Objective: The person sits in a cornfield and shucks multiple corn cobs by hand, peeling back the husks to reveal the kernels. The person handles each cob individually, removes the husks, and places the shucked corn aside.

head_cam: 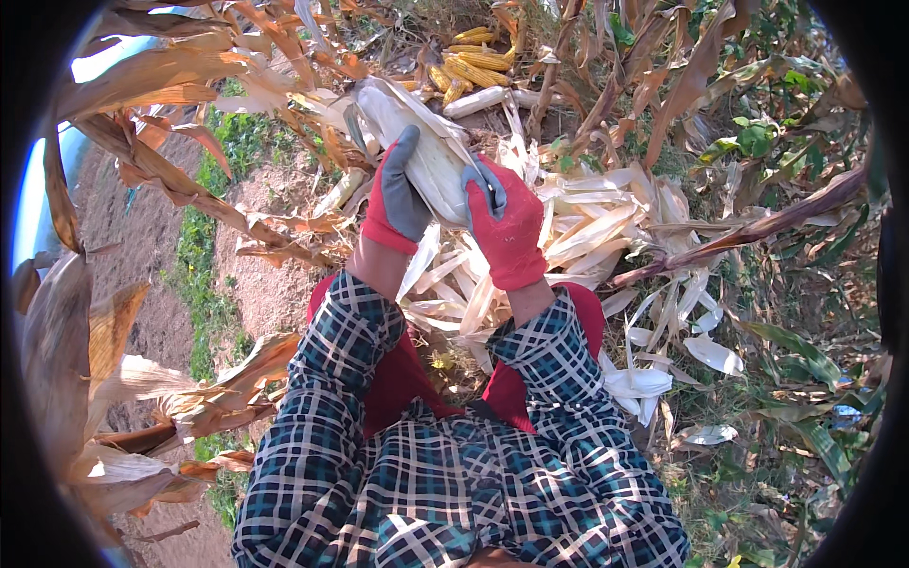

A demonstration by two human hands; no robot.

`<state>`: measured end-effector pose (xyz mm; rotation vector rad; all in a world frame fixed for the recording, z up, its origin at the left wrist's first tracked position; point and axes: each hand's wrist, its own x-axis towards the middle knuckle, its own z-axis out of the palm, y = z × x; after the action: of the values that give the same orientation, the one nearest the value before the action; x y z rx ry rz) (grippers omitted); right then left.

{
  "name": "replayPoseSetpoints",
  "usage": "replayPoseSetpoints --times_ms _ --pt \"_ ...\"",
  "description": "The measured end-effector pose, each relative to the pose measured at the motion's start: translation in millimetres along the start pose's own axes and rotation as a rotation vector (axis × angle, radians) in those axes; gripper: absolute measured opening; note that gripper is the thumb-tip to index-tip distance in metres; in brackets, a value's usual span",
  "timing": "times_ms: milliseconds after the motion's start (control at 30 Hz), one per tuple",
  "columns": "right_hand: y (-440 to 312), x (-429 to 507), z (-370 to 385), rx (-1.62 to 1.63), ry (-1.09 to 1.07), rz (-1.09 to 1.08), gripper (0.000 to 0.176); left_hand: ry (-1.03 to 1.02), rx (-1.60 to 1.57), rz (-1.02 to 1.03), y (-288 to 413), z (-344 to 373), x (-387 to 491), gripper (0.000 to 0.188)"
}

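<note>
An ear of corn in its pale dry husk (419, 145) is held up in front of me, tilted with its far end to the upper left. My left hand (401, 192), in a red and grey work glove, grips its left side with the thumb along the husk. At the near end, my right hand (504, 220), gloved the same way, has its fingers and thumb pinched on the husk. Any kernels inside are covered. Below the hands lies a heap of stripped corn husks (589, 220).
Several bare yellow corn cobs (479, 64) are piled on the ground ahead, with a pale husked ear (474, 103) beside them. A dry corn stalk (753, 227) slants in from the right. Dry corn leaves (163, 71) hang close on the left.
</note>
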<state>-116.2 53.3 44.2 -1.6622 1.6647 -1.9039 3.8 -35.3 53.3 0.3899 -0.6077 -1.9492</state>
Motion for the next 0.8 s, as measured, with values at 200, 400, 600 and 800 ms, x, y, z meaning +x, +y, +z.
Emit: replayPoseSetpoints --times_ms 200,400,600,800 --pt "10 -12 8 0.191 -0.134 0.323 0.026 -0.023 0.302 0.11 12 -14 -12 0.037" --pt "20 -25 26 0.7 -0.057 0.945 0.024 -0.223 0.397 0.022 12 -8 -20 0.061" --pt "12 -11 10 0.234 0.175 0.395 0.017 -0.089 0.368 0.111 -13 7 -17 0.057" --pt "2 -2 -14 -0.321 0.251 -0.296 0.036 -0.125 0.117 0.042 -47 -6 -10 0.038"
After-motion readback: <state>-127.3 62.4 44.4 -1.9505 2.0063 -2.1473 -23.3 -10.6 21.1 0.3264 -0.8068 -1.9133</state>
